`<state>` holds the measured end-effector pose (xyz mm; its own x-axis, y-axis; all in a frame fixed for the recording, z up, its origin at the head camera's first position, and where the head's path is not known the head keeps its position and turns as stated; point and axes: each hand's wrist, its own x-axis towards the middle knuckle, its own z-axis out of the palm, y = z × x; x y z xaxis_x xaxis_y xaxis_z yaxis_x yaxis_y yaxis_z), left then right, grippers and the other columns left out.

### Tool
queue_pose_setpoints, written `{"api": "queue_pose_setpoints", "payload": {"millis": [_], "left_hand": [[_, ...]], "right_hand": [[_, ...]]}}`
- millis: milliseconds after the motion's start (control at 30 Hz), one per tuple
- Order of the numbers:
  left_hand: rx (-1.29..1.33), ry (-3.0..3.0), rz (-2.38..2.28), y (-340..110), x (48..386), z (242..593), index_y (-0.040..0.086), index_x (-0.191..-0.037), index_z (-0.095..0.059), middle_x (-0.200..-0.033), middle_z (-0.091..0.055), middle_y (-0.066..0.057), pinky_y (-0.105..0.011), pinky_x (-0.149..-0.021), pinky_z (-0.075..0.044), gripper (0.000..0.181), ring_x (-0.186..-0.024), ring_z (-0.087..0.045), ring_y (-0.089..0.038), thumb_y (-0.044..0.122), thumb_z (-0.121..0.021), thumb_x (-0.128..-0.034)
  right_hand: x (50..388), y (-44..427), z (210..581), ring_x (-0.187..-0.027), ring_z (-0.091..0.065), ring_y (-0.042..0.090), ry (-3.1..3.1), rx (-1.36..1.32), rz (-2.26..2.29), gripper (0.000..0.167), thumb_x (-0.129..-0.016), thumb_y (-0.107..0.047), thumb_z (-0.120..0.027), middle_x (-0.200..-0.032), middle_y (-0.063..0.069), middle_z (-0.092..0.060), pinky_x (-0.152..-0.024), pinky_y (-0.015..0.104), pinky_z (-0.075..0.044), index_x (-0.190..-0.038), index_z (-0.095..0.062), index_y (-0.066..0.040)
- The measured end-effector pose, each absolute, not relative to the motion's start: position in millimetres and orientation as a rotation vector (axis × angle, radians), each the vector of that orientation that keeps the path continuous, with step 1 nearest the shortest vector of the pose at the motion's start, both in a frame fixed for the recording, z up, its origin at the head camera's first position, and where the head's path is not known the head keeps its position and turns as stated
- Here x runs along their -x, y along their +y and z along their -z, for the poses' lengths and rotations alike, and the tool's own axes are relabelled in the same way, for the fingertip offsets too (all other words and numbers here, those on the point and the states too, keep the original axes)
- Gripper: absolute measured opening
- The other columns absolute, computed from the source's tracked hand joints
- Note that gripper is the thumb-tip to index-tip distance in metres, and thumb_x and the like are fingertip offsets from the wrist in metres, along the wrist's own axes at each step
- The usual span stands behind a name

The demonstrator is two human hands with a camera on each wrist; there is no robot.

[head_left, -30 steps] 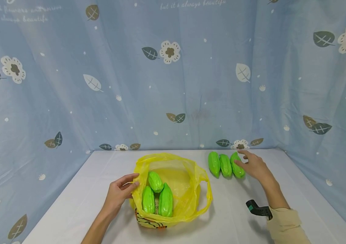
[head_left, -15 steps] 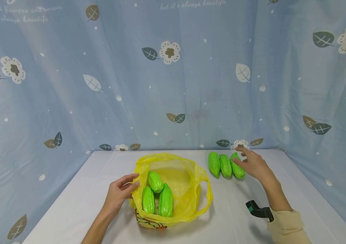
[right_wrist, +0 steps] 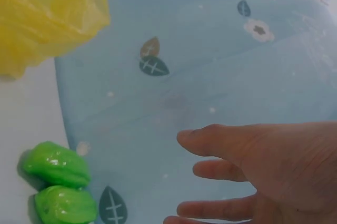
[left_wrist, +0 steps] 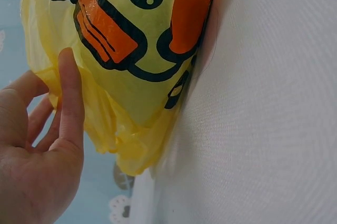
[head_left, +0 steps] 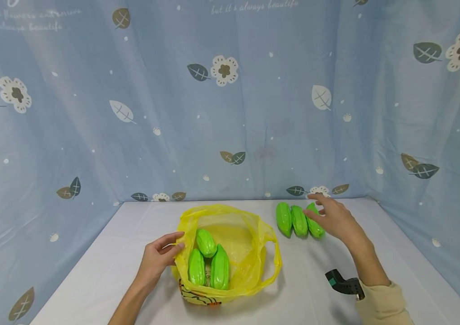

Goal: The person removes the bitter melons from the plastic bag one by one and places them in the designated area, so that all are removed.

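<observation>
A: What is the largest thing you can see?
B: It is the blue cloth [head_left: 270, 113], which stands around with printed leaves and flowers. In front of it is the white desk [head_left: 303, 284].

A: And which container is on the desk?
B: A yellow plastic bag [head_left: 240, 239], thin and wrinkled. Its mouth is wide open and one handle loop hangs to the right. Outside it carries a cartoon print in black and orange.

A: How are the hands?
B: The left hand [head_left: 158, 255] pinches the edge of the bag, with the thumb on one side and fingers on the other. The right hand [head_left: 337, 221] is wide, thumb and fingers apart, and holds nothing. It is over the rightmost piece on the desk; whether it touches this piece, I cannot tell.

A: Please describe these smaller things.
B: They are long, bright green pieces, shiny, with ridges and narrowed ends. Three pieces in the bag [head_left: 219, 267] lie at its left part: two are side by side with a gap, and the third is behind them, leaning. Three pieces on the desk [head_left: 284, 220] lie in a row near the cloth, to the right of the bag.
</observation>
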<state>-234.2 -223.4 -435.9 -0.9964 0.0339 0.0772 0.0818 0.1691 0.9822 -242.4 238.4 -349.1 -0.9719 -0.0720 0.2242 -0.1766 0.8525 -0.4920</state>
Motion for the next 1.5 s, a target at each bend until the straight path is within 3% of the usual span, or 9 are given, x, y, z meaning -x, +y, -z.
{"api": "queue_pose_setpoints", "payload": {"millis": [400, 633, 900, 1233, 1500], "left_hand": [[0.088, -2.378, 2.004, -224, 235, 438, 0.013, -0.127, -0.065, -0.123, -0.067, -0.006, -0.032, -0.065, -0.06, 0.042, -0.088, -0.069, -0.009, 0.027, -0.074, -0.0877], [0.077, -2.378, 2.006, -224, 235, 439, 0.014, -0.127, -0.065, -0.125, -0.067, -0.006, -0.033, -0.066, -0.06, 0.043, -0.09, -0.069, -0.009, 0.027, -0.075, -0.0874], [0.077, -2.379, 2.004, -224, 236, 439, 0.015, -0.127, -0.065, -0.128, -0.065, -0.007, -0.033, -0.066, -0.06, 0.043, -0.092, -0.069, -0.009, 0.027, -0.075, -0.0873], [0.087, -2.381, 2.009, -224, 235, 438, 0.014, -0.127, -0.065, -0.126, -0.066, -0.006, -0.034, -0.066, -0.06, 0.042, -0.09, -0.069, -0.01, 0.027, -0.074, -0.088], [0.084, -2.376, 2.007, -223, 235, 437, 0.013, -0.127, -0.065, -0.126, -0.066, -0.007, -0.033, -0.065, -0.06, 0.043, -0.09, -0.069, -0.01, 0.027, -0.075, -0.0876]], "right_hand": [[228, 224, 336, -0.106, -0.063, 0.04, -2.817, -0.251, -0.706, 0.054, -0.096, -0.034, -0.063, -0.135, 0.022, -0.057, -0.074, 0.052, -0.054, -0.141, -0.05, -0.008], [223, 212, 334, -0.095, -0.064, 0.031, -2.81, -0.282, -0.67, 0.054, -0.094, -0.034, -0.065, -0.121, 0.021, -0.062, -0.065, 0.044, -0.052, -0.141, -0.05, -0.011], [216, 197, 332, -0.097, -0.066, 0.034, -2.796, -0.303, -0.637, 0.054, -0.093, -0.035, -0.067, -0.134, 0.027, -0.055, -0.07, 0.051, -0.055, -0.14, -0.051, -0.013], [211, 184, 335, -0.104, -0.064, 0.042, -2.767, -0.347, -0.612, 0.052, -0.092, -0.035, -0.069, -0.135, 0.026, -0.054, -0.075, 0.059, -0.054, -0.138, -0.054, -0.018], [208, 174, 336, -0.105, -0.064, 0.037, -2.782, -0.364, -0.585, 0.052, -0.091, -0.037, -0.069, -0.13, 0.019, -0.059, -0.075, 0.057, -0.054, -0.137, -0.055, -0.018]]}}
